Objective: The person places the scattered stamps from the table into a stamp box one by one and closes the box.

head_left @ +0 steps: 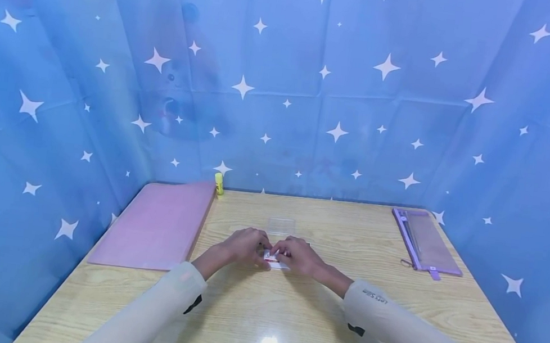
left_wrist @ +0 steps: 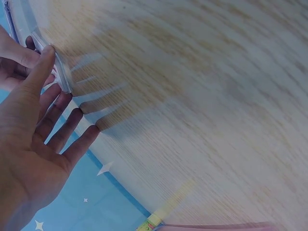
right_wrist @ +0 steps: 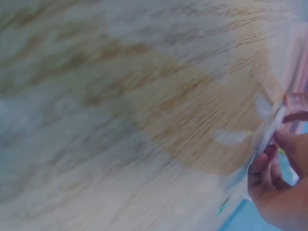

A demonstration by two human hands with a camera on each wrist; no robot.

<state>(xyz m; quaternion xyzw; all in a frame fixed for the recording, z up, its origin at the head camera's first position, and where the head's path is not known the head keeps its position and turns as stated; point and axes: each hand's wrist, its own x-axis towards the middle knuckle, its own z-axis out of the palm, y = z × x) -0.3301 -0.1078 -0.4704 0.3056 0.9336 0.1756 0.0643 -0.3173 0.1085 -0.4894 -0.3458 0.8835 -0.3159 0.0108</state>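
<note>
Close together at the middle of the table, both hands are on a small flat white piece with red print (head_left: pixel 272 260). My left hand (head_left: pixel 248 245) pinches its left side between thumb and fingertips; the left wrist view shows this piece edge-on as a thin item with a clear rim (left_wrist: pixel 65 77), the other fingers spread out. From the right, my right hand (head_left: pixel 300 255) pinches it too, its fingertips near the left ones. In the right wrist view the right hand (right_wrist: pixel 284 187) partly covers the piece. Just behind the hands lies a clear plastic rectangle (head_left: pixel 281 226).
A large pink folder (head_left: pixel 156 226) lies on the table (head_left: pixel 238 314) at the left. By its far corner stands a yellow glue stick (head_left: pixel 219 184). At the right edge lies a purple mesh zip pouch (head_left: pixel 427 242). A blue starred curtain (head_left: pixel 282 110) surrounds the table.
</note>
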